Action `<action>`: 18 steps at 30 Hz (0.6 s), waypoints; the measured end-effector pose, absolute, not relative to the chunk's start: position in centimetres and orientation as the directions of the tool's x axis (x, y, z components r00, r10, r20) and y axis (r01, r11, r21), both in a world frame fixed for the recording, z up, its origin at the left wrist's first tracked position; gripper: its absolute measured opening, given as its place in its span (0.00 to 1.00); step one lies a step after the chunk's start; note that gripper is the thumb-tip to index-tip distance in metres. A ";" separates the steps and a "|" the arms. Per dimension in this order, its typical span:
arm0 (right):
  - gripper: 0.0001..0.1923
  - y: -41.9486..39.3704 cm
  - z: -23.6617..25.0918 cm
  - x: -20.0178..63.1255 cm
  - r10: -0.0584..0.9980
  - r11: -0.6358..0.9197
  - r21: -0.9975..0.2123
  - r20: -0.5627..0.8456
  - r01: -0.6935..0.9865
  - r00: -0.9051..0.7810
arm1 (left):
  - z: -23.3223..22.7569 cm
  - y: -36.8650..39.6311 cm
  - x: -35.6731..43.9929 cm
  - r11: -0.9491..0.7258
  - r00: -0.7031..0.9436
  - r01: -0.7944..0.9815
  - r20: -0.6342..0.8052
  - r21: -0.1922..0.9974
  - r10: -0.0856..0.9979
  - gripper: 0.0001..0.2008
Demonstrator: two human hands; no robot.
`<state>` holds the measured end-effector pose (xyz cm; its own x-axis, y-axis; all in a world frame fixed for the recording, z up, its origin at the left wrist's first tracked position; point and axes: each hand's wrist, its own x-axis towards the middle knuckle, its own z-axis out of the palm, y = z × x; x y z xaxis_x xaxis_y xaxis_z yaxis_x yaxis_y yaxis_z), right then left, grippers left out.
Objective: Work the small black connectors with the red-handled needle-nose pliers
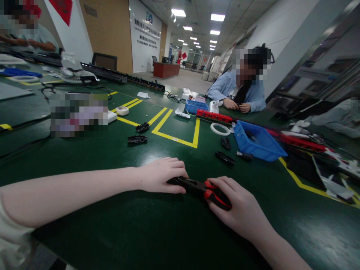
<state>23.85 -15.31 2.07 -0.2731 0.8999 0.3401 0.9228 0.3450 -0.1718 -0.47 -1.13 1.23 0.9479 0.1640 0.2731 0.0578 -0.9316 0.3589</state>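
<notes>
My right hand (239, 206) grips the red-and-black handles of a pair of pliers (209, 191) lying low over the green table (157, 228). The pliers' black jaws point left and reach a small black part under my left hand (161, 175). That hand lies flat, fingers together, pressing the part (173, 181) to the table; most of the part is hidden beneath the fingers.
Loose black parts (137, 139) (225, 158) lie beyond my hands near yellow floor-tape lines (174, 138). A blue bin (260, 144) stands to the right, with red strips (214, 116) and a white tape ring (220, 129) behind it. A person sits across the table; another is at far left.
</notes>
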 end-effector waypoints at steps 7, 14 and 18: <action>0.17 -15.4 2.1 24.0 0.899 0.355 -0.169 0.333 0.919 -0.286 | 1.2 -1.2 -0.4 -0.934 0.947 0.059 0.276 0.353 0.164 0.14; 0.17 -15.3 2.0 23.9 0.901 0.353 -0.175 0.329 0.919 -0.283 | 1.2 -1.2 -0.5 -0.933 0.948 0.061 0.271 0.354 0.165 0.14; 0.17 -15.3 1.9 24.1 0.901 0.355 -0.177 0.327 0.918 -0.285 | 1.2 -1.2 -0.5 -0.933 0.949 0.060 0.270 0.355 0.164 0.14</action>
<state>24.05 -15.30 1.91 -0.2854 0.9009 0.3269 0.9179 0.3550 -0.1770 -0.46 -1.15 1.16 0.9487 0.1642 0.2701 0.0604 -0.9330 0.3547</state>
